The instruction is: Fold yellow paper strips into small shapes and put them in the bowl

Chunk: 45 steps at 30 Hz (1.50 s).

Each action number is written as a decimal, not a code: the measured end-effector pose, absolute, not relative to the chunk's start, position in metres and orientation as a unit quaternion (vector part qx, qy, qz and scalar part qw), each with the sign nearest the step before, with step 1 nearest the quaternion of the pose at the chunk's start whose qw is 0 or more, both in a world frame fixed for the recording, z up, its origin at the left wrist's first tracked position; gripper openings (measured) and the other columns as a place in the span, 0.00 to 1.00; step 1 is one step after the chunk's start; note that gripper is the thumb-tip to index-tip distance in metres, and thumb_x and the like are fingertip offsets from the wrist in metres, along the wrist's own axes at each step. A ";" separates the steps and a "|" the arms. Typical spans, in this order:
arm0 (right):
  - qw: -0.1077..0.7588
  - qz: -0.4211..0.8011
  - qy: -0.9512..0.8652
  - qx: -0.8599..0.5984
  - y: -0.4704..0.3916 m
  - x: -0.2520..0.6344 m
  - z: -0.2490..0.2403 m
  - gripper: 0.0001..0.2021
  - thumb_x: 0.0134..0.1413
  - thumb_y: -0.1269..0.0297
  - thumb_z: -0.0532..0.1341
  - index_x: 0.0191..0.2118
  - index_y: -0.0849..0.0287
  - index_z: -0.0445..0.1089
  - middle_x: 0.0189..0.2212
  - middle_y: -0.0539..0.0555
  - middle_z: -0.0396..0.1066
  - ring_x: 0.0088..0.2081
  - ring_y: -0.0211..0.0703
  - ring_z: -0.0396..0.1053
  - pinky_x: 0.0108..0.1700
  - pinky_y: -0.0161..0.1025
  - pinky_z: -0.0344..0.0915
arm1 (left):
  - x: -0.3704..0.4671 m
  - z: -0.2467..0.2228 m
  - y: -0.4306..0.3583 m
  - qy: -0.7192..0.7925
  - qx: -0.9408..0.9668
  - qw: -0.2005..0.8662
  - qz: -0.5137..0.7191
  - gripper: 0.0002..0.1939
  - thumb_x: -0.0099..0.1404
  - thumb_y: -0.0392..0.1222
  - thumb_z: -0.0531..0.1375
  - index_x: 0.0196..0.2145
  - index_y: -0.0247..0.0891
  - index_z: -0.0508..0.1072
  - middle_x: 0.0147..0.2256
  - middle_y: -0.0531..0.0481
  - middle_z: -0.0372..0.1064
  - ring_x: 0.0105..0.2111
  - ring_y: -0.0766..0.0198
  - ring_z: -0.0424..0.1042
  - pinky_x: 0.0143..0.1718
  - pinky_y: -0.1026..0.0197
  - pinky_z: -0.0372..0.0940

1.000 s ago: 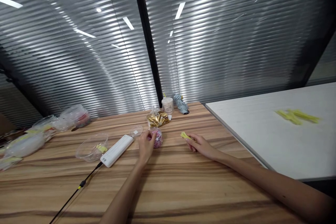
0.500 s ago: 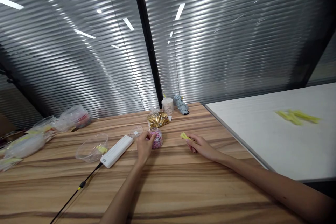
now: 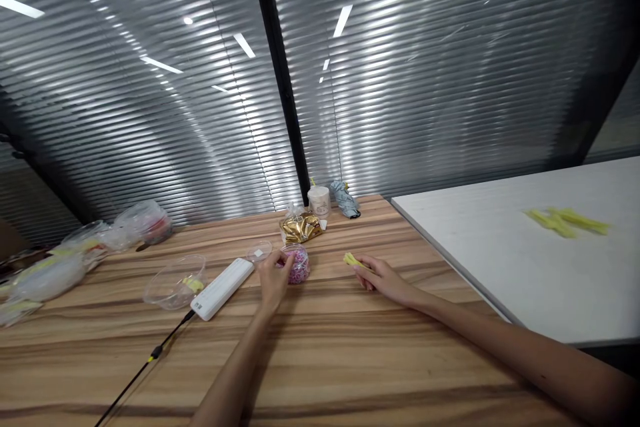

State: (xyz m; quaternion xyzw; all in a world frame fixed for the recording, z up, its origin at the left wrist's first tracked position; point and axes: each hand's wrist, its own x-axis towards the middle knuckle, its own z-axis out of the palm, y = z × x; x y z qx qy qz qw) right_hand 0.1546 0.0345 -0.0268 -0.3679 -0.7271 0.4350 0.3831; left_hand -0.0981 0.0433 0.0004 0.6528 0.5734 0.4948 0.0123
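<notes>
My left hand (image 3: 273, 280) is at the round clear plastic tub (image 3: 300, 273) filled with small pink and purple pieces that look like tiny rings. Its thumb and fingers are bent together over the mouth at the left rim, and what is between the fingertips is hidden. My right hand (image 3: 383, 278) is closed on a small bundle of yellow strips (image 3: 351, 259), whose end sticks out to the left, just above the wooden table. A round clear lid (image 3: 260, 251) with a white label lies left of the tub.
Behind the tub sit a gold packet (image 3: 302, 228), a white paper cup (image 3: 319, 201) and a grey crumpled bag (image 3: 345, 200). Leftward are a white power bank (image 3: 223, 288) with a black cable, a clear bowl (image 3: 170, 287) and plastic bags (image 3: 53, 273). Yellow strips (image 3: 565, 222) lie on the white table.
My left hand's fingers have shifted very slightly at the tub's mouth. My right hand and the yellow strips have stayed in place.
</notes>
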 end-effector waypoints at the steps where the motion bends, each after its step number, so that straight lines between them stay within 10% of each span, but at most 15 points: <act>1: 0.383 0.434 -0.728 -0.367 0.034 0.155 -0.027 0.18 0.54 0.49 0.49 0.36 0.61 0.61 0.21 0.48 0.60 0.22 0.34 0.58 0.25 0.32 0.56 | -0.098 0.000 0.043 0.573 0.651 0.014 0.498 0.16 0.55 0.48 0.55 0.17 0.36 0.63 0.17 0.54 0.62 0.20 0.69 0.60 0.25 0.66 0.54; 45: 0.384 0.437 -0.725 -0.368 0.032 0.154 -0.024 0.19 0.53 0.47 0.49 0.35 0.61 0.61 0.19 0.47 0.59 0.22 0.35 0.58 0.25 0.33 0.56 | -0.095 0.001 0.042 0.521 0.658 0.036 0.542 0.10 0.57 0.40 0.54 0.33 0.36 0.73 0.34 0.46 0.72 0.36 0.61 0.69 0.41 0.57 0.62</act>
